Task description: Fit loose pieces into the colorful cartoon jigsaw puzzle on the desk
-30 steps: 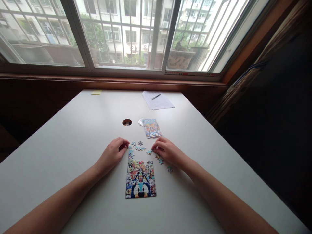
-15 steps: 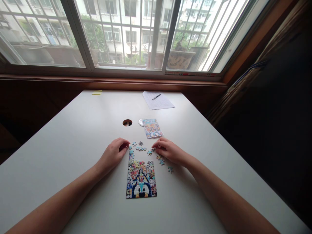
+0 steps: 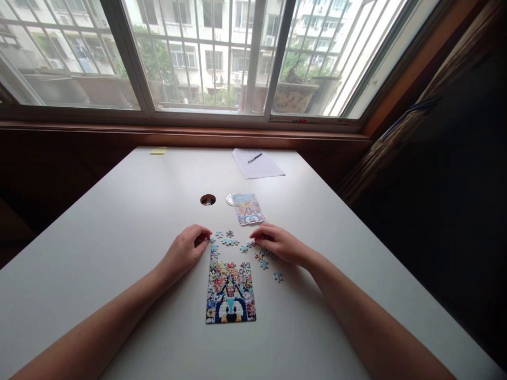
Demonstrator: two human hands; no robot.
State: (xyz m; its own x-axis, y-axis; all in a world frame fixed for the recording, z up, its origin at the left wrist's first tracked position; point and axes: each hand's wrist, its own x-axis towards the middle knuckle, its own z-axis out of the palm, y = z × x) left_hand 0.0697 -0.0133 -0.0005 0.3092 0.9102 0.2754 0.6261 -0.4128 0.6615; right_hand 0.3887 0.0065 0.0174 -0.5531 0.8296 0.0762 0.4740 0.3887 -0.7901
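A partly built jigsaw puzzle (image 3: 231,293) lies flat on the white table, showing a blue cartoon dog face, with a column rising at its upper left. My left hand (image 3: 189,245) rests beside that column, thumb and fingers pinched on a small puzzle piece (image 3: 212,239). Across from it, my right hand (image 3: 281,244) hovers low over loose pieces, its thumb and forefinger slightly apart with nothing visible between them. Near those fingertips lies a light-blue piece (image 3: 243,248). More loose pieces (image 3: 263,263) sit under and below the right hand, partly shaded by it.
Above the loose pieces lies a reference picture card (image 3: 249,209), overlapping a silver disc (image 3: 230,199). Left of it is a round cable hole (image 3: 208,200). Farther back are paper sheets (image 3: 259,166) with a pen (image 3: 255,158) and a yellow sticky note (image 3: 158,151).
My right hand has shifted slightly right, away from the pieces at its fingertips, uncovering more of them. My left hand stays at the same piece.
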